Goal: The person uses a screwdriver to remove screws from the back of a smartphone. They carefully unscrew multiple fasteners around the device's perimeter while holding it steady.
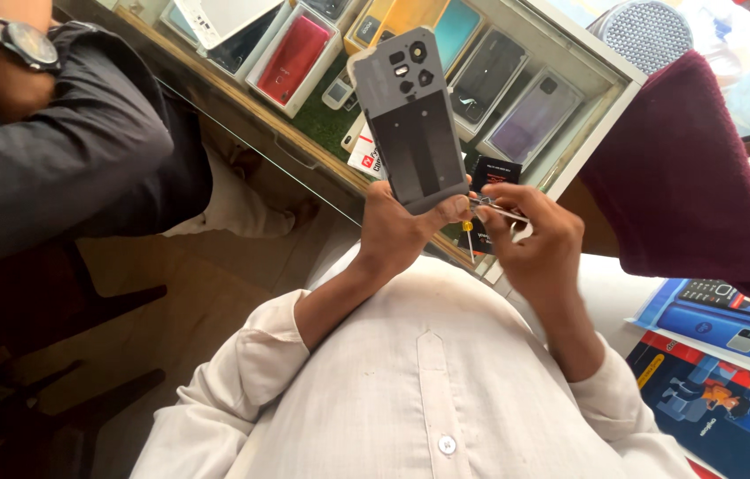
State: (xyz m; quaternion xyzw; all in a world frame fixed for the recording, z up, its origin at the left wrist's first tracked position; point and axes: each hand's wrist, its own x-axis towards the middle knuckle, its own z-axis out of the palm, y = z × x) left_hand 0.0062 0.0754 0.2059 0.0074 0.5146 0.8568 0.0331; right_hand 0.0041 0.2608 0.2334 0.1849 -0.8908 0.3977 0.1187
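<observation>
Phone [410,115] in left hand [397,232] (upright)

Display case [570,53] ahead (cloth [685,168] right)

Hands of the wearer: two, left hand [397,232] and right hand [530,239].
Grey phone back cover [412,115], upright in the left grip: one.
Thin metal tool [501,210] in the right grip: one.
Screwdriver with yellow handle [467,232]: one.
Phones in boxes inside the glass display case [561,53]: at least six, among them one red phone [293,46]; further ones are cut off at the edge.
Maroon cloth [685,168]: one.
Blue keypad phone [721,315] on the tabletop: one.
Wristwatch [16,43] on another person's arm: one.
</observation>
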